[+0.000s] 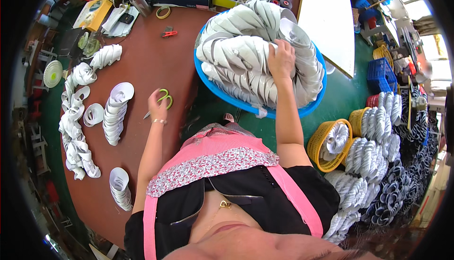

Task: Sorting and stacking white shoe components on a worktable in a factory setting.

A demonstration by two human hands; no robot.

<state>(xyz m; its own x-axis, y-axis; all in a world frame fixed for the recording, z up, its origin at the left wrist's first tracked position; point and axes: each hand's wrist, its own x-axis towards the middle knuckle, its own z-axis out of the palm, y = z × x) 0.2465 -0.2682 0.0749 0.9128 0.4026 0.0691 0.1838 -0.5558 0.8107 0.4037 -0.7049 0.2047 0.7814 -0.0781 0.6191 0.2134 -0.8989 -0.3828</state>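
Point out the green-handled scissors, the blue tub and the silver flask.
Scissors (170,98): head view, on a green handle loop.
Blue tub (236,107): head view, on its near rim.
Silver flask (139,2): head view, on the middle of its body.

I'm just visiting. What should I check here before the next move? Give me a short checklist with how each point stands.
1. Right hand at the curled white pieces heaped in the round blue plastic basin: ok, touching them.
2. Right hand's grip on a single piece: cannot tell.
3. Left hand clear of the green-handled metal scissors: not ok, it is at the handles.
4. Scissors apart from the tall nested white stack on the brown table: ok.
5. Basin rim uncovered all round: not ok, pieces hide its far side.
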